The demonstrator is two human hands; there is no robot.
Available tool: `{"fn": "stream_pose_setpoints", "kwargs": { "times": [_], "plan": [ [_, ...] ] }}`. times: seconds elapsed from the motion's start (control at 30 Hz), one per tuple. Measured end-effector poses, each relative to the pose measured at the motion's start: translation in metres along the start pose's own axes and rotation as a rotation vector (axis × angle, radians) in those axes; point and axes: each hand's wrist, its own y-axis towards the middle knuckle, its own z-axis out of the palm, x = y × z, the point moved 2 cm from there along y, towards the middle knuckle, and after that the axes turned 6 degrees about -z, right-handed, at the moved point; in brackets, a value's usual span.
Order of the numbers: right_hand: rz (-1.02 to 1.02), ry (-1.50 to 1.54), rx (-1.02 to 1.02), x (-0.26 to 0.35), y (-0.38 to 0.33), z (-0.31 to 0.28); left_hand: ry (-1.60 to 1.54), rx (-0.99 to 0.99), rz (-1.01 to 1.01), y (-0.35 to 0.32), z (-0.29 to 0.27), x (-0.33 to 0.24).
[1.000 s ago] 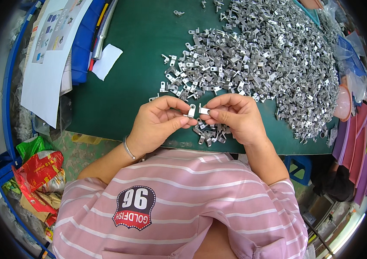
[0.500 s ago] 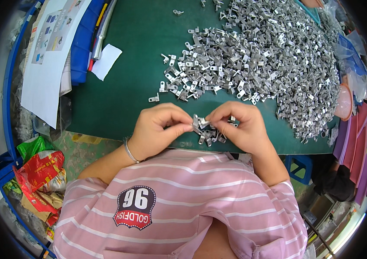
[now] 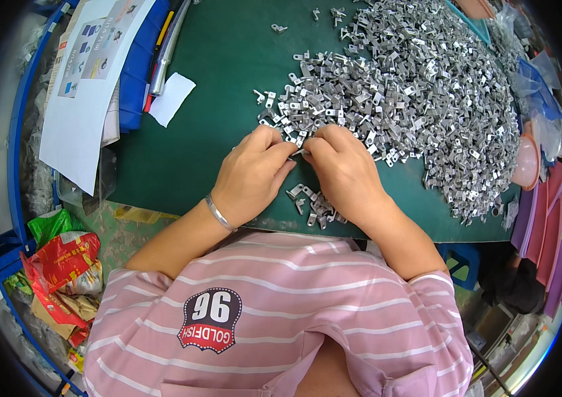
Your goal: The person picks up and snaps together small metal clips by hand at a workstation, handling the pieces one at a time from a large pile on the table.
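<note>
My left hand (image 3: 251, 175) and my right hand (image 3: 345, 173) meet at the front edge of a large pile of small silver metal brackets (image 3: 393, 86) on the green table. The fingers of both are closed in a pinch. Between the fingertips a sliver of a small metal bracket (image 3: 299, 152) shows; the fingers hide most of it. Below my right hand, close to the near table edge, lies a small cluster of the same brackets (image 3: 320, 210), partly covered by that hand.
At the left of the green table (image 3: 208, 86) stand a blue bin (image 3: 136, 86) with papers and a torn white paper piece (image 3: 173, 99). Pens lie along the bin. A pink plastic basket (image 3: 527, 162) sits at the right edge. Red and green bags (image 3: 62, 261) lie lower left.
Both hands have moved away from my body, up to the edge of the pile. The small cluster near the table edge is now more exposed.
</note>
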Motion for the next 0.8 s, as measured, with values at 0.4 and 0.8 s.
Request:
{"fn": "stream_pose_setpoints", "kwargs": {
  "times": [0.4, 0.8],
  "plan": [
    [0.890, 1.119, 0.034, -0.015, -0.026, -0.025, -0.042, -0.047, 0.049, -0.001, -0.004, 0.008],
    [0.291, 0.627, 0.099, -0.008, -0.031, -0.037, -0.231, -0.024, -0.128, -0.010, -0.011, 0.005]
  ]
}}
